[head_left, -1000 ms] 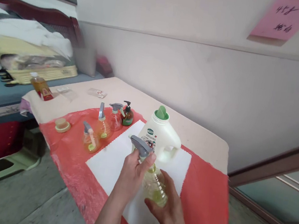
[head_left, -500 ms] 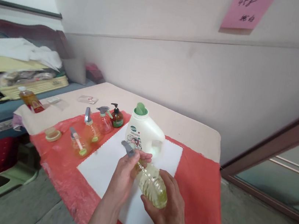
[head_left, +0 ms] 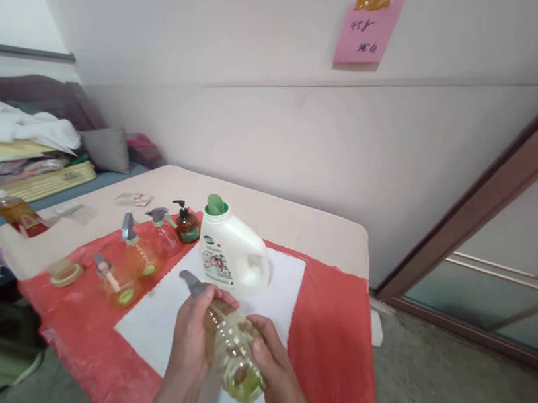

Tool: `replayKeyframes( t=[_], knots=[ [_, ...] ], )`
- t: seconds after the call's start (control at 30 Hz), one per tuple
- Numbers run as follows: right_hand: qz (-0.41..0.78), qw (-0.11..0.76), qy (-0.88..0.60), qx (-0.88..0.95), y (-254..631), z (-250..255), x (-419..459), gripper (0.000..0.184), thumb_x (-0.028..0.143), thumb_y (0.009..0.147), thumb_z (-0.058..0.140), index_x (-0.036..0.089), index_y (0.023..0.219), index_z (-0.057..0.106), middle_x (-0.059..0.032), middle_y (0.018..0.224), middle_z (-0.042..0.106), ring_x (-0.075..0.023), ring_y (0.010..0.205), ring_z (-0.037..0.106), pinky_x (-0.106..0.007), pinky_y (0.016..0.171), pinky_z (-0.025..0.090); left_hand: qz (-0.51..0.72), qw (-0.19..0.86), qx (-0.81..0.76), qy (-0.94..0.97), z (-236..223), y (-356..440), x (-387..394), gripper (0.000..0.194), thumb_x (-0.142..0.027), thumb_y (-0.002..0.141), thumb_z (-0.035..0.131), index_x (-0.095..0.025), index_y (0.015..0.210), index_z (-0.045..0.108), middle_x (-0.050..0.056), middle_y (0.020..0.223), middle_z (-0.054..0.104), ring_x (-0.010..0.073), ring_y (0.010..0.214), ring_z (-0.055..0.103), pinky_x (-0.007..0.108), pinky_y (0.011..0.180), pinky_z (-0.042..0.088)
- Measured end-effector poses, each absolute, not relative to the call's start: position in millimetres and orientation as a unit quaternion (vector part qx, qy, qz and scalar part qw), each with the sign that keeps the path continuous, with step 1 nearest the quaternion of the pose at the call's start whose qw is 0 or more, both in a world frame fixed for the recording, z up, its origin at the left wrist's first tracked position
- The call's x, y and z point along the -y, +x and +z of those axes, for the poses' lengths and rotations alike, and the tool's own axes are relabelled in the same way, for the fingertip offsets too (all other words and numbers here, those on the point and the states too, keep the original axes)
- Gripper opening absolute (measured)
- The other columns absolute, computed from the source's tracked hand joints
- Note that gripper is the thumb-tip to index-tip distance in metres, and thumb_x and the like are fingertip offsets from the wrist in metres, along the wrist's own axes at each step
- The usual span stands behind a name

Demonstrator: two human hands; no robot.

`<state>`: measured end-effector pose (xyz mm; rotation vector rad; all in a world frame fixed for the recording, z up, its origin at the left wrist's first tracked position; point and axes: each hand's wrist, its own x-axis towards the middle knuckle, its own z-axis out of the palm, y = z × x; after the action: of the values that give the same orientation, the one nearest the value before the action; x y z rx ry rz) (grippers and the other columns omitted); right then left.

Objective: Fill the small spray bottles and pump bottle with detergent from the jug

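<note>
A clear spray bottle (head_left: 233, 350) with yellowish liquid and a grey trigger head (head_left: 191, 281) lies tilted between my hands over the white cloth (head_left: 281, 290). My left hand (head_left: 192, 337) is closed round its neck, just under the trigger head. The bottle's body and base are gripped from the right by my right hand (head_left: 271, 362). Right behind them stands a white detergent jug (head_left: 231, 256) with a green cap.
On the red sheet (head_left: 329, 343) at the left stand three small spray bottles (head_left: 134, 256) and a dark pump bottle (head_left: 186, 223). A round lid (head_left: 65, 271) and an amber bottle (head_left: 17, 213) lie further left. A bed with bedding is at the far left; a door frame stands to the right.
The spray bottle has tipped from near upright to lying tilted, trigger head to the left. Both hands kept hold of it. The camera swung to the right.
</note>
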<state>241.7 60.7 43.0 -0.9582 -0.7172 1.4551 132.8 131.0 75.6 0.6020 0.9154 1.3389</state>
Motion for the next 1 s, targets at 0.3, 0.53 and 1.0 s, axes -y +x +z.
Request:
replayKeyframes(
  t=[0.3, 0.53, 1.0],
  knots=[
    [0.704, 0.564, -0.378, 0.209, 228, 31, -64, 0.061, 0.072, 0.075, 0.050, 0.019, 0.103, 0.051, -0.0060, 0.083, 0.064, -0.0157, 0.057, 0.061, -0.025, 0.046, 0.043, 0.617, 0.618, -0.413, 0.259, 80, 117, -135, 0.019, -0.038, 0.073, 0.067, -0.020, 0.078, 0.061, 0.000, 0.079, 0.071, 0.0184, 0.084, 0.068, 0.031, 0.078, 0.052],
    [0.643, 0.622, -0.370, 0.252, 230, 26, -65, 0.085, 0.048, 0.048, 0.086, 0.027, 0.120, 0.046, -0.0051, 0.110, 0.065, -0.0200, 0.093, 0.064, -0.025, 0.064, 0.051, 0.634, 0.580, -0.452, 0.240, 81, 117, -132, 0.019, -0.038, 0.073, 0.068, -0.021, 0.078, 0.061, -0.001, 0.078, 0.071, 0.0170, 0.080, 0.067, 0.029, 0.073, 0.052],
    [0.699, 0.609, -0.298, 0.227, 231, 27, -63, 0.057, 0.040, 0.058, 0.080, 0.019, 0.105, 0.057, -0.0032, 0.092, 0.063, -0.0147, 0.073, 0.061, -0.023, 0.054, 0.043, 0.617, 0.565, -0.478, 0.268, 77, 112, -132, 0.028, -0.041, 0.071, 0.070, -0.017, 0.082, 0.062, 0.004, 0.084, 0.072, 0.0216, 0.082, 0.068, 0.031, 0.067, 0.055]
  ],
)
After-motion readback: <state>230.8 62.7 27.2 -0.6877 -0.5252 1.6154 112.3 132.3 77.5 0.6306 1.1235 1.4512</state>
